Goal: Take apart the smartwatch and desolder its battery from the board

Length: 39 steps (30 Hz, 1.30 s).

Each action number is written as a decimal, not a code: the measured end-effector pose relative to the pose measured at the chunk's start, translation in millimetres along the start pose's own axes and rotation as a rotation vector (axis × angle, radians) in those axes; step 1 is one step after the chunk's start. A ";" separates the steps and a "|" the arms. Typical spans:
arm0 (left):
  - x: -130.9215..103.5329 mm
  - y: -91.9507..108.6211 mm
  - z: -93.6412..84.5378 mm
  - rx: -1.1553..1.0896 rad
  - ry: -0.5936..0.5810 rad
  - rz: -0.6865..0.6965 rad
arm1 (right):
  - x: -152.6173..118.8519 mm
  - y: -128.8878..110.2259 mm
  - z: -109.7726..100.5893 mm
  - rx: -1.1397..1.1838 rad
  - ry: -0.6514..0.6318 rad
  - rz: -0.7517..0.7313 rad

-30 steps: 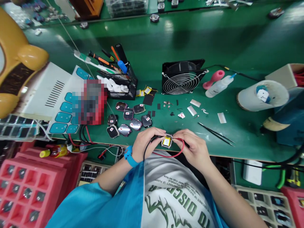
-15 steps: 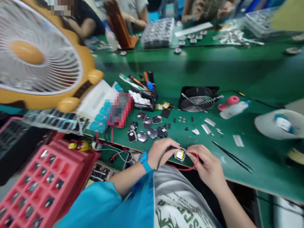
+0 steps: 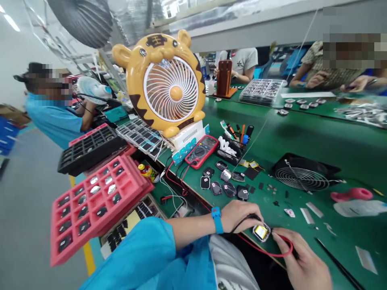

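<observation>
Head view: open case (image 3: 257,239), yellow battery (image 3: 261,231) exposed, sits between four and five o'clock. Uncovered; probing looks under way, contact and result untellable. Left hand (image 3: 239,215), forearm from nine o'clock, closes on black lead (image 3: 243,220); right hand (image 3: 310,257), from five o'clock, pinches red lead (image 3: 273,255) beside case's three o'clock.

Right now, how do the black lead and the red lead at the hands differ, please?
Place: the black lead is at the left hand, while the red lead is at the right hand.
Shape: the black lead shows a short arc; the red lead makes a longer, wide bend that doubles back.
Both are thin and curve close to the small device between the hands.
</observation>
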State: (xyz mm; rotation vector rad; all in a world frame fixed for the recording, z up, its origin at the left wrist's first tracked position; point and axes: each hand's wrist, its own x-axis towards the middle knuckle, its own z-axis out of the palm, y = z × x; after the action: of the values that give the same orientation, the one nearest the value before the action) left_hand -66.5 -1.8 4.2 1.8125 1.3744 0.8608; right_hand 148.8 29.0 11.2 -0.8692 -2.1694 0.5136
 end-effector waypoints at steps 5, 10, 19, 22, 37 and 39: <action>-0.6 -0.6 0.1 -0.003 0.010 0.021 | -5.6 3.5 1.5 0.014 -0.007 0.060; -0.9 2.3 -1.0 -0.007 0.040 0.021 | -9.5 4.8 3.4 0.044 -0.012 0.091; 1.1 5.5 -3.0 0.004 0.032 0.010 | -6.7 2.7 3.6 0.059 0.017 0.065; 1.5 7.0 -4.2 -0.001 0.035 0.021 | -6.7 1.9 3.5 0.058 0.014 0.068; 0.8 4.6 -2.6 -0.014 0.028 0.004 | -7.1 1.2 3.5 0.059 0.006 0.108; 0.6 5.7 -3.4 -0.014 0.024 -0.001 | -6.9 1.6 3.7 0.060 0.000 0.107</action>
State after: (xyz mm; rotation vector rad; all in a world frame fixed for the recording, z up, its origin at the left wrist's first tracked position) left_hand -66.3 -1.9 10.9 1.7960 1.3805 0.8918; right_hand 150.2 24.8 4.5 -0.9563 -2.1047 0.6284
